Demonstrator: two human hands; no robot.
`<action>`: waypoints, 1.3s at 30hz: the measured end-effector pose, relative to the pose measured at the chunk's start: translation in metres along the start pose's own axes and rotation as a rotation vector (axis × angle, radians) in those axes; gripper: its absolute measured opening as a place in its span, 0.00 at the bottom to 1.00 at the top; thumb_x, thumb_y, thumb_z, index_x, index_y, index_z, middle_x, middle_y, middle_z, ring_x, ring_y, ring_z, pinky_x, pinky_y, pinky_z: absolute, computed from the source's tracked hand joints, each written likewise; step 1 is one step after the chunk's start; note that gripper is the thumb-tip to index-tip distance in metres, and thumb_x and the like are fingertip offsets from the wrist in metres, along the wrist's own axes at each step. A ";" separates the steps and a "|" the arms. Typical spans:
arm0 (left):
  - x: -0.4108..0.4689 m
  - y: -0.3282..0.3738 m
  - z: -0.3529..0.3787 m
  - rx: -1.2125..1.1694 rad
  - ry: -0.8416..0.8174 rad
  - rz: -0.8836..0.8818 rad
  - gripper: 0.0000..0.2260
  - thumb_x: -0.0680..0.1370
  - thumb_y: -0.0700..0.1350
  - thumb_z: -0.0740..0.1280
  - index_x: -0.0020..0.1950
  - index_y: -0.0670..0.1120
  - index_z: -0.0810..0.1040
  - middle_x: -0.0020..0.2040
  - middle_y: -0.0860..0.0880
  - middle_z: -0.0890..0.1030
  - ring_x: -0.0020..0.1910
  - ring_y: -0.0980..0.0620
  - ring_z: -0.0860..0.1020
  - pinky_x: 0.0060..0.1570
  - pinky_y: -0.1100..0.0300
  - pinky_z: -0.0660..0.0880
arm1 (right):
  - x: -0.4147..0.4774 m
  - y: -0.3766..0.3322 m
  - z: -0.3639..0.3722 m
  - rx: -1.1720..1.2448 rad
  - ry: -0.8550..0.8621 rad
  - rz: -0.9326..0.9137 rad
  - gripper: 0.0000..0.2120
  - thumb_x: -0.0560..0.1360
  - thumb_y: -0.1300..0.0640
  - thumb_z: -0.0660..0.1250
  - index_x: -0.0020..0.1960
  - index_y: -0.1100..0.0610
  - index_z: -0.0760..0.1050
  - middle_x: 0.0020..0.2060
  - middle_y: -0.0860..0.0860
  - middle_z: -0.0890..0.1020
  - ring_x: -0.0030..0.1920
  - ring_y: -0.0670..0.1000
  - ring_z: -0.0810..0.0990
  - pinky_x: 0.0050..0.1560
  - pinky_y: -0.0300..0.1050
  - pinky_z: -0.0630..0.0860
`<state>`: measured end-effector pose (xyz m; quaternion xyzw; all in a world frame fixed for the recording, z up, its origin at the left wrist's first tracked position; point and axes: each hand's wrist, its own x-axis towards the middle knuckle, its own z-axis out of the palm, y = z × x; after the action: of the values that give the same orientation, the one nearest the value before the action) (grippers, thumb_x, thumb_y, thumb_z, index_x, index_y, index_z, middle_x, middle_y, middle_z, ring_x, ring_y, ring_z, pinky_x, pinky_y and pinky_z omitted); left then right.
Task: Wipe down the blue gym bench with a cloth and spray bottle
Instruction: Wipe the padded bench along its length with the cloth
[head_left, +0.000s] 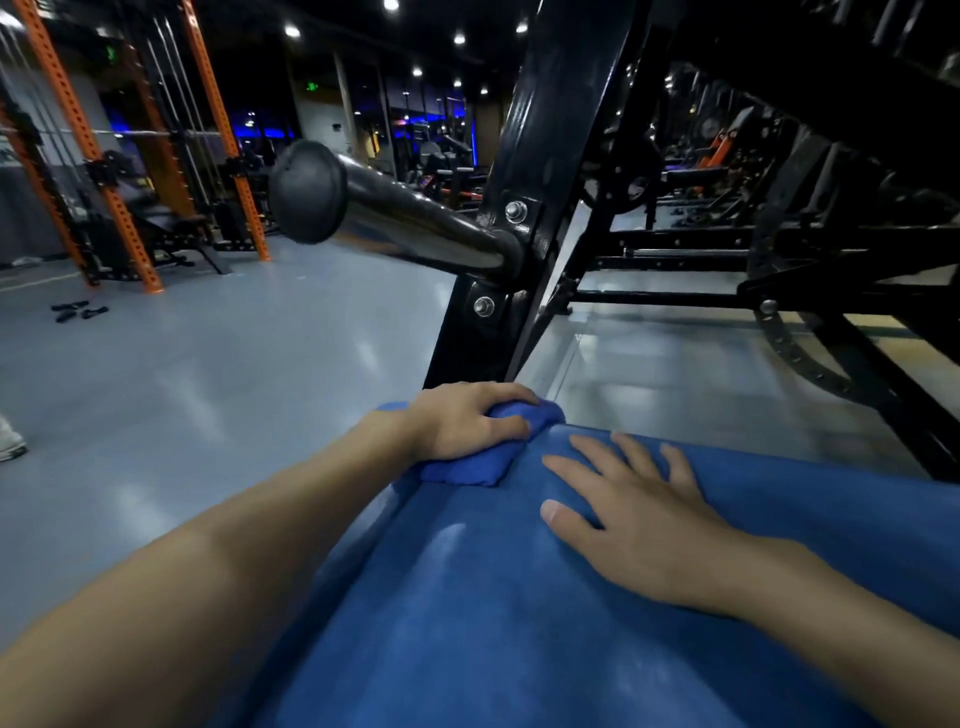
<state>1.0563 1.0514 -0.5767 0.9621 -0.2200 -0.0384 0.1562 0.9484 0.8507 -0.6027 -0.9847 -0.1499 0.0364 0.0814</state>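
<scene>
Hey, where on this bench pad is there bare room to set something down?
The near stretch of the pad, between the two forearms, is bare. So is the far right part, beyond the right hand. The far left corner is crowded: the left hand grips the cloth there, right by the black post.

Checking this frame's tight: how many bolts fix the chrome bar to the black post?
2: one bolt above the chrome bar, one bolt below it, both on the black post. Others may be hidden behind.
</scene>
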 end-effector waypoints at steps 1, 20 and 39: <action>0.002 -0.001 -0.001 0.015 -0.015 0.006 0.24 0.72 0.64 0.57 0.69 0.66 0.70 0.68 0.56 0.76 0.65 0.52 0.73 0.68 0.53 0.66 | -0.003 0.008 -0.005 0.018 0.002 0.001 0.28 0.79 0.34 0.45 0.77 0.38 0.50 0.79 0.42 0.47 0.79 0.50 0.40 0.74 0.63 0.37; 0.015 0.053 0.014 0.047 -0.048 -0.053 0.25 0.69 0.72 0.52 0.66 0.74 0.68 0.69 0.59 0.75 0.69 0.53 0.72 0.70 0.49 0.64 | -0.070 0.122 -0.022 -0.006 -0.022 0.186 0.29 0.77 0.30 0.43 0.76 0.32 0.45 0.79 0.43 0.45 0.79 0.53 0.38 0.73 0.66 0.34; -0.004 0.097 0.040 0.079 0.122 0.102 0.33 0.71 0.67 0.43 0.73 0.62 0.67 0.72 0.57 0.71 0.71 0.53 0.69 0.69 0.46 0.65 | -0.027 0.091 -0.054 0.234 0.314 0.229 0.24 0.79 0.45 0.58 0.71 0.55 0.67 0.70 0.53 0.70 0.70 0.56 0.67 0.69 0.53 0.64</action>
<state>1.0065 0.9587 -0.5836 0.9556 -0.2603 0.0371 0.1328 0.9540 0.7493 -0.5641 -0.9727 -0.0176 -0.0912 0.2125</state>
